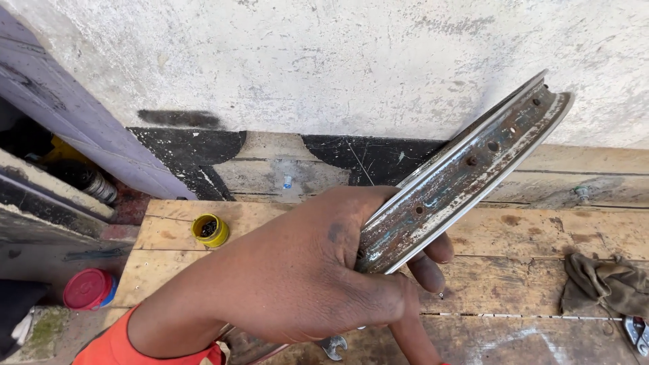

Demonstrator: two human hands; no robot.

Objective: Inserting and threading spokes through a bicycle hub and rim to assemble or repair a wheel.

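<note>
A small yellow round tub (210, 230) stands open on the left part of the wooden bench (541, 236), with dark contents inside. Off the bench's left edge, lower down, sits a red round lid (88, 288) on a blue-sided container. Further back on the left, a dark cylindrical can (94, 184) with a pale label band lies tucked beneath a slanted lilac panel (74, 122); its print is too small to tell.

The left hand (318, 270) fills the middle of the view, its grip wrapped tight around a metal wheel rim (466, 169): the fingers curl under the rim's lower edge and the thumb side presses over the top. The rim is a curved channel of worn steel, bright along both edges, rust-brown and blue-grey down its centre, pierced by 1 row of small spoke holes. It rises from the hand up to the right, held above the bench and in front of the wall. An orange sleeve (115, 345) covers the forearm.

The right hand (412, 341) shows only in part at the bottom edge, below the left; whether its grip is wide or narrow, I cannot tell.

The bench is rough, stained planks. A crumpled grey-brown rag (605, 280) lies at its right side, and the open end of a spanner (333, 346) peeks out under the left hand. The wall (338, 61) behind is flaking white plaster with a black-painted base.
</note>
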